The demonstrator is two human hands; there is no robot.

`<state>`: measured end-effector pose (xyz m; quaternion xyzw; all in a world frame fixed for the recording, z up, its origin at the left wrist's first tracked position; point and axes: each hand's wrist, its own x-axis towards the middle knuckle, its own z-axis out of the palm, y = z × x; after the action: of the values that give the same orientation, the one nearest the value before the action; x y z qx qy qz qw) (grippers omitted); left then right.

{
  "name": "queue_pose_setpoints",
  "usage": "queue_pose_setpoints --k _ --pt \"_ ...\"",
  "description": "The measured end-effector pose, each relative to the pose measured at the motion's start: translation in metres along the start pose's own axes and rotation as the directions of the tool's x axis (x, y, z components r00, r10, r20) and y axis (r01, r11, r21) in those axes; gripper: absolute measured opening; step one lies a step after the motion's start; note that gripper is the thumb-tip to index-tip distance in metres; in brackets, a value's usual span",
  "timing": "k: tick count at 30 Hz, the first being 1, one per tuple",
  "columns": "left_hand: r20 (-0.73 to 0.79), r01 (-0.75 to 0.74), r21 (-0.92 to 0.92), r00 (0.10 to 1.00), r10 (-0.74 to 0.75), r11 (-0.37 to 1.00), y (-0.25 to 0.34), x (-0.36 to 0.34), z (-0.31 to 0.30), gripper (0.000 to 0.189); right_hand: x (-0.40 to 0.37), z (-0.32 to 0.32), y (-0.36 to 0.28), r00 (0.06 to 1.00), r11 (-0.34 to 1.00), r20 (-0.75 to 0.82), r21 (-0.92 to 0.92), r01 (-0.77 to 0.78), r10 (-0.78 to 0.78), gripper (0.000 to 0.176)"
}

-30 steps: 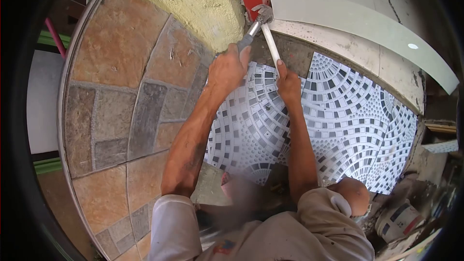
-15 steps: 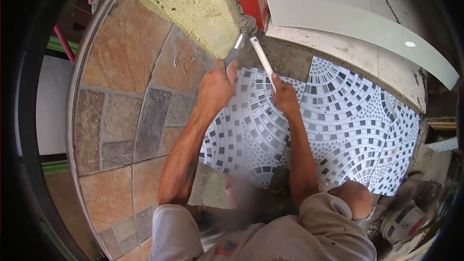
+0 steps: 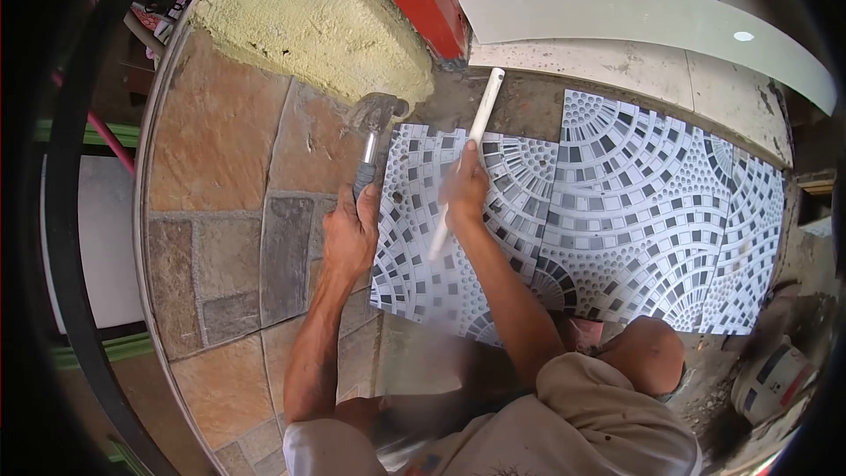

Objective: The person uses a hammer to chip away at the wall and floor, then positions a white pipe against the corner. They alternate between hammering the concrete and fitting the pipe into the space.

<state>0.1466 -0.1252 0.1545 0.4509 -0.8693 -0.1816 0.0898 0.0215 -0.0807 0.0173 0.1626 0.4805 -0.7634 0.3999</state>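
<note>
My left hand is closed around the grey grip of a hammer, whose dirty head points away from me beside the wall's lower edge. My right hand grips a white tube near its middle, with the tube slanting over a patterned tile. The two tools are apart. Grey, white and black mosaic arcs cover that tile and the neighbouring patterned tile to its right. The hammer hangs near the seam between the patterned tile and the brown stone-look tiles.
A rough yellow wall block and a red post stand at the far side. A pale curved strip lies along the light step. At the lower right sits a white bucket. Bare grey floor shows beyond the tiles.
The hammer has moved left and back toward me from the base of the red post. My right hand has shifted left with the tube, which now leans the other way.
</note>
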Motion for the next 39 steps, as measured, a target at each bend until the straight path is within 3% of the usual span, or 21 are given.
queue_pose_setpoints --k 4,7,9,13,16,17,21,24,25,31,39 --pt "0.112 0.082 0.050 0.990 -0.087 0.995 0.014 -0.038 -0.033 0.045 0.005 0.030 0.012 0.998 0.994 -0.047 0.109 -0.027 0.033 0.053" --pt "0.087 0.086 0.075 0.992 -0.092 0.993 0.011 -0.074 -0.040 0.043 0.005 0.043 0.020 0.992 0.921 0.045 0.369 -0.124 0.115 0.053" --pt "0.029 0.086 0.052 0.996 -0.087 0.995 0.011 -0.093 -0.036 0.042 0.005 0.043 0.017 0.984 0.904 0.060 0.387 -0.179 0.169 0.054" --pt "0.032 0.179 -0.125 0.984 -0.177 0.976 0.021 -0.099 -0.029 0.040 0.007 0.007 0.000 0.960 0.930 0.087 0.241 -0.278 0.265 0.058" --pt "-0.019 0.100 -0.186 0.994 -0.105 0.977 0.011 -0.088 -0.025 0.040 -0.001 -0.017 -0.007 0.953 0.955 0.114 0.073 -0.288 0.279 0.060" --pt "-0.035 0.083 -0.170 0.995 -0.090 0.982 0.012 -0.083 -0.024 0.040 -0.011 -0.016 -0.002 0.974 0.981 0.120 0.003 -0.192 0.191 0.060" --pt "-0.007 0.179 -0.192 0.983 -0.184 0.965 0.025 -0.080 -0.020 0.040 -0.007 0.002 0.020 0.997 0.975 0.059 0.217 -0.051 0.039 0.055" --pt "-0.075 0.096 -0.068 0.992 -0.101 0.993 0.019 -0.088 -0.013 0.040 -0.002 0.031 0.009 0.995 0.928 0.001 0.360 -0.096 0.102 0.067" --pt "-0.059 0.132 -0.097 0.989 -0.138 0.986 0.020 -0.090 -0.012 0.040 -0.003 0.037 0.005 0.985 0.932 -0.008 0.326 -0.160 0.171 0.051" --pt "0.012 0.222 -0.190 0.974 -0.224 0.956 0.022 -0.094 -0.013 0.040 -0.002 0.056 0.021 0.990 0.912 -0.046 0.396 -0.106 0.135 0.050" --pt "0.011 0.140 -0.164 0.990 -0.140 0.976 0.020 -0.097 -0.017 0.040 0.003 0.058 0.031 0.995 0.902 -0.007 0.422 -0.087 0.099 0.051"
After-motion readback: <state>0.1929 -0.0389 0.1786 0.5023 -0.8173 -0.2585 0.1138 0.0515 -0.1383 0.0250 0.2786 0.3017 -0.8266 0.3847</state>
